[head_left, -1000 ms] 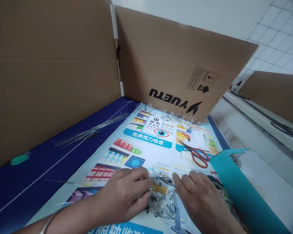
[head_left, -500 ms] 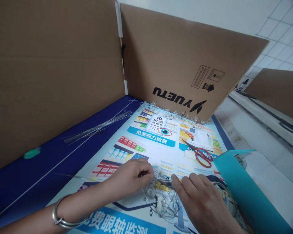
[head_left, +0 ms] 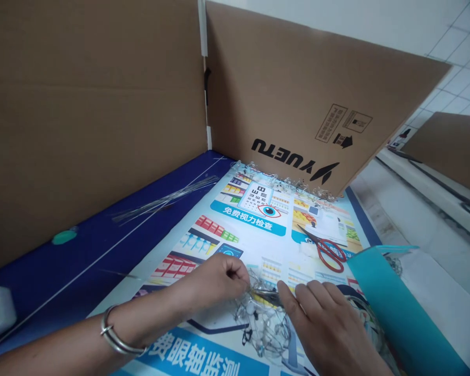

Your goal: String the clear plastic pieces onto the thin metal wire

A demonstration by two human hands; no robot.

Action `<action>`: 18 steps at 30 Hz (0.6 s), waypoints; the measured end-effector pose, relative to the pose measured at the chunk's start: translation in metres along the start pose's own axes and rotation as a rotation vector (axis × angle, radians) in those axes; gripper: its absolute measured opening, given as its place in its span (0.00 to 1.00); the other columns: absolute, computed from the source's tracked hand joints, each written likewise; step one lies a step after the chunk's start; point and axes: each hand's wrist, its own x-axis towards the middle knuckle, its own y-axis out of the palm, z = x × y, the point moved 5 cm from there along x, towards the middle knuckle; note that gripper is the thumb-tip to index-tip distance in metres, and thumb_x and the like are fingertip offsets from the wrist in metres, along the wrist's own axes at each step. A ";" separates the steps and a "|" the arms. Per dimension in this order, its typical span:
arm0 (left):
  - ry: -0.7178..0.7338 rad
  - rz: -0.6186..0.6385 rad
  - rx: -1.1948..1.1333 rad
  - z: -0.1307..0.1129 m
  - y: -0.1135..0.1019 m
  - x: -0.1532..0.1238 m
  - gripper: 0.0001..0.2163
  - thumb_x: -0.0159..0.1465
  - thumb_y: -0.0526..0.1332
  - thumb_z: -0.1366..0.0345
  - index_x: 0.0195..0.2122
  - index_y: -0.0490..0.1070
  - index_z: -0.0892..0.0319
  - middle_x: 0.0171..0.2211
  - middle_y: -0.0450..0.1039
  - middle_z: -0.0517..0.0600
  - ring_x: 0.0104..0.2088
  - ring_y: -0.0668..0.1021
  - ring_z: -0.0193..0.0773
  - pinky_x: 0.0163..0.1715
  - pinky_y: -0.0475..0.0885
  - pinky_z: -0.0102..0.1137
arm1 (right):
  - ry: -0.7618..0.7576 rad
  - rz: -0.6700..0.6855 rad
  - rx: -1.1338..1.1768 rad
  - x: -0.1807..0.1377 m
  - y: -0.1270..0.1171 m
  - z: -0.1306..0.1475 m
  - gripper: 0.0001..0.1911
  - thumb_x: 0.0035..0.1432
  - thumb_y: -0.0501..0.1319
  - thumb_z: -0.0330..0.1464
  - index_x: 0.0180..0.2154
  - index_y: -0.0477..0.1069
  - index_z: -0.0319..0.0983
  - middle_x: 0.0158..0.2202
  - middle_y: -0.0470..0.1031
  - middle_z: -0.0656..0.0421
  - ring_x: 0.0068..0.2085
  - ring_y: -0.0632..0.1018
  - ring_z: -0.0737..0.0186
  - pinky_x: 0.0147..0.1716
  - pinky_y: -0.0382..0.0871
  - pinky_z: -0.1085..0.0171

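Note:
My right hand [head_left: 325, 318] is closed around a small pair of metal pliers [head_left: 269, 296], whose jaws point left toward my other hand. The handles are hidden in my palm. My left hand [head_left: 227, 275] is pinched shut at the tips of the pliers. What sits between its fingertips is too small to make out. Below both hands lies a tangled heap of thin wire pieces with clear and dark beads [head_left: 264, 329]. A metal bangle [head_left: 115, 339] circles my left wrist.
Red-handled scissors [head_left: 329, 253] lie beyond my right hand. A teal box [head_left: 399, 308] stands at the right, beside a partly hidden roll [head_left: 370, 313]. Straight wires [head_left: 168, 197] lie at the left. Cardboard panels [head_left: 274, 78] wall the back and left, with beaded pieces [head_left: 285, 183] along the base.
The view has shifted slightly, so most things sit a little further right. Both hands stay close together over the heap, with the pliers still in my right hand.

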 end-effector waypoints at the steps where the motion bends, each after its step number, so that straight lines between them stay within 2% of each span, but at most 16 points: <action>1: 0.019 -0.039 0.007 -0.001 -0.002 0.000 0.04 0.50 0.57 0.69 0.22 0.71 0.62 0.17 0.64 0.43 0.19 0.63 0.28 0.20 0.58 0.23 | 0.021 -0.010 -0.015 0.000 -0.002 -0.002 0.20 0.54 0.50 0.23 0.49 0.65 0.36 0.29 0.68 0.57 0.31 0.65 0.58 0.32 0.52 0.59; 4: 0.138 -0.155 0.077 -0.011 -0.006 -0.002 0.04 0.51 0.56 0.70 0.21 0.68 0.62 0.19 0.62 0.43 0.21 0.64 0.29 0.21 0.58 0.24 | 0.087 -0.063 -0.061 0.001 -0.010 -0.009 0.19 0.55 0.48 0.23 0.47 0.66 0.37 0.29 0.68 0.56 0.30 0.66 0.57 0.32 0.52 0.58; 6: 0.192 -0.187 0.109 -0.015 -0.006 -0.003 0.04 0.51 0.56 0.70 0.20 0.67 0.61 0.21 0.63 0.44 0.23 0.65 0.31 0.23 0.59 0.25 | 0.095 -0.089 -0.083 0.002 -0.013 -0.010 0.19 0.55 0.47 0.22 0.47 0.67 0.36 0.29 0.69 0.56 0.30 0.66 0.57 0.32 0.53 0.58; 11: 0.174 -0.176 0.038 -0.006 0.001 -0.003 0.06 0.54 0.55 0.69 0.22 0.65 0.61 0.19 0.60 0.42 0.21 0.63 0.29 0.22 0.57 0.24 | 0.062 -0.080 -0.074 0.007 -0.011 -0.001 0.18 0.55 0.47 0.22 0.46 0.67 0.33 0.28 0.69 0.56 0.29 0.66 0.58 0.30 0.52 0.59; 18: 0.172 -0.261 -0.050 0.004 0.003 -0.004 0.07 0.58 0.55 0.64 0.24 0.65 0.60 0.20 0.60 0.42 0.22 0.63 0.31 0.23 0.58 0.25 | 0.074 -0.081 -0.074 0.013 -0.009 0.004 0.18 0.54 0.47 0.20 0.43 0.68 0.32 0.27 0.69 0.55 0.29 0.66 0.58 0.30 0.52 0.59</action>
